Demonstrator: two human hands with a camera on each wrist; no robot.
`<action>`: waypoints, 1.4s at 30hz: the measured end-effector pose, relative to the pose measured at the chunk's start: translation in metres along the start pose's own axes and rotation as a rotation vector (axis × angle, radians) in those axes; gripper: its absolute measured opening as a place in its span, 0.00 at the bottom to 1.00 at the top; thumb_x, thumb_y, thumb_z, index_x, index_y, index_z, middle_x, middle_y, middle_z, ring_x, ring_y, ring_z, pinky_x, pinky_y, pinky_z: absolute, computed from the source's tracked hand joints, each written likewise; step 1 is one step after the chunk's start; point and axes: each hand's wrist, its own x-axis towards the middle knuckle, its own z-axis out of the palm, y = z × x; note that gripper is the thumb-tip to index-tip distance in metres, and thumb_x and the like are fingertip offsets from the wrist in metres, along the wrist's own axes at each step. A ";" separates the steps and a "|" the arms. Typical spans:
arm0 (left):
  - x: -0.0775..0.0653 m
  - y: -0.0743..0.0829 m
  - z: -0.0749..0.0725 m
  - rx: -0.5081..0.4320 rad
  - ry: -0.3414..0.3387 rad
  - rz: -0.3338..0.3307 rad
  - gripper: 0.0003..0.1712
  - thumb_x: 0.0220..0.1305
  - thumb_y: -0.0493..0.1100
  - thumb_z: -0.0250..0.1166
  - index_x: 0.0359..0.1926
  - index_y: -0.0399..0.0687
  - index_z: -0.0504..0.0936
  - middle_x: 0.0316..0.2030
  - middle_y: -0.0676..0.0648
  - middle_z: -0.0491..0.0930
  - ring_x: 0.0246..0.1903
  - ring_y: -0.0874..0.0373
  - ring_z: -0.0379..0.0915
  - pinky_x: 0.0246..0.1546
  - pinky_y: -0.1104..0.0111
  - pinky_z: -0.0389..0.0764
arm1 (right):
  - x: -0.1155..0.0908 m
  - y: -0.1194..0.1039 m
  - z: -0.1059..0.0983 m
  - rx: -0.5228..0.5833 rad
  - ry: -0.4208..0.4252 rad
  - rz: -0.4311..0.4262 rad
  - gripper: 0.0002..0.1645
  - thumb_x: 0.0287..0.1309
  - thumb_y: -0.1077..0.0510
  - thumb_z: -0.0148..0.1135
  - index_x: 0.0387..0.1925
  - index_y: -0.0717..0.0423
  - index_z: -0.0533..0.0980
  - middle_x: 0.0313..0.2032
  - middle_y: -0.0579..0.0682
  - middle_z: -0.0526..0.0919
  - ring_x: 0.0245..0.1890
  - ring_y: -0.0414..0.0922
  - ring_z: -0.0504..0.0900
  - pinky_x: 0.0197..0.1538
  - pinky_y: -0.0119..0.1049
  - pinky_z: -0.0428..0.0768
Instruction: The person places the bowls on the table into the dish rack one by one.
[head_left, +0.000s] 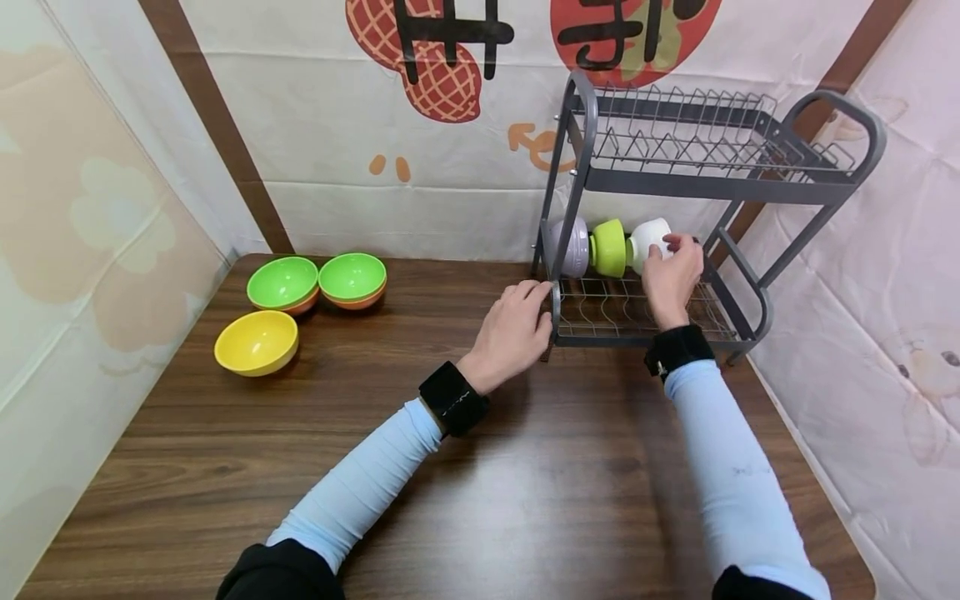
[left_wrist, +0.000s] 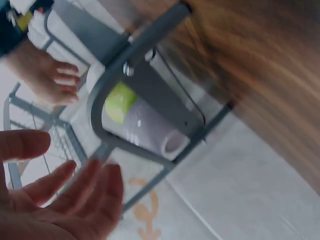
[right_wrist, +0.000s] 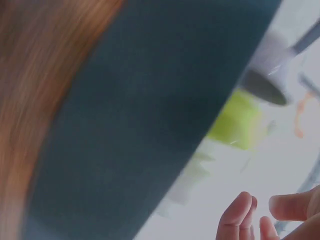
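Observation:
On the lower shelf of a grey two-tier dish rack (head_left: pixel 712 187), a lavender cup (head_left: pixel 576 247), a lime-green cup (head_left: pixel 609 248) and a white cup (head_left: pixel 643 243) lie on their sides in a row. My right hand (head_left: pixel 672 279) reaches in at the white cup, fingertips at its right side in the head view. In the right wrist view, thumb and fingers (right_wrist: pixel 236 215) stand apart with nothing between them. My left hand (head_left: pixel 512 333) is beside the rack's left front post, fingertips close to it. Its fingers (left_wrist: pixel 107 200) curve loosely around nothing in the left wrist view.
Two green bowls (head_left: pixel 282 282), each atop an orange one, stand at the back left of the wooden table (head_left: pixel 480 500). A yellow bowl (head_left: pixel 257 343) sits in front of them. The upper wire tier (head_left: pixel 675 146) overhangs the cups. Printed cloth walls (head_left: pixel 300 125) border the table.

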 end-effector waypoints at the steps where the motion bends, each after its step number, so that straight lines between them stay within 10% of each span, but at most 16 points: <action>1: -0.001 -0.002 -0.002 -0.030 0.013 -0.006 0.21 0.76 0.39 0.59 0.66 0.40 0.79 0.57 0.42 0.81 0.55 0.49 0.78 0.53 0.57 0.80 | -0.009 -0.002 -0.001 0.030 0.016 -0.012 0.16 0.70 0.61 0.63 0.55 0.63 0.80 0.50 0.60 0.81 0.54 0.55 0.77 0.63 0.45 0.68; 8: -0.009 -0.015 -0.015 -0.079 0.038 0.006 0.05 0.74 0.32 0.63 0.43 0.41 0.86 0.37 0.46 0.84 0.37 0.55 0.82 0.42 0.62 0.82 | -0.074 -0.024 -0.005 0.272 0.065 -0.092 0.06 0.68 0.64 0.66 0.42 0.64 0.84 0.36 0.54 0.86 0.30 0.39 0.79 0.44 0.31 0.74; 16: -0.018 -0.027 -0.019 -0.074 0.064 -0.018 0.05 0.74 0.32 0.64 0.40 0.41 0.86 0.35 0.45 0.84 0.36 0.54 0.81 0.41 0.63 0.80 | -0.129 -0.039 0.003 0.452 0.023 -0.158 0.04 0.69 0.66 0.67 0.40 0.66 0.83 0.33 0.57 0.85 0.26 0.39 0.78 0.34 0.30 0.74; 31: -0.040 -0.060 -0.036 -0.024 0.149 -0.060 0.05 0.73 0.34 0.66 0.45 0.38 0.87 0.37 0.44 0.84 0.35 0.53 0.80 0.38 0.60 0.80 | -0.176 -0.070 0.022 0.547 -0.014 -0.233 0.03 0.66 0.75 0.64 0.40 0.74 0.81 0.33 0.69 0.83 0.26 0.53 0.78 0.32 0.28 0.72; 42: -0.075 -0.108 -0.076 0.080 0.243 -0.185 0.10 0.71 0.36 0.69 0.50 0.37 0.87 0.39 0.41 0.85 0.37 0.47 0.82 0.37 0.54 0.82 | -0.208 -0.087 0.057 0.539 -0.133 -0.398 0.03 0.66 0.70 0.68 0.38 0.61 0.83 0.31 0.55 0.83 0.27 0.48 0.78 0.33 0.31 0.72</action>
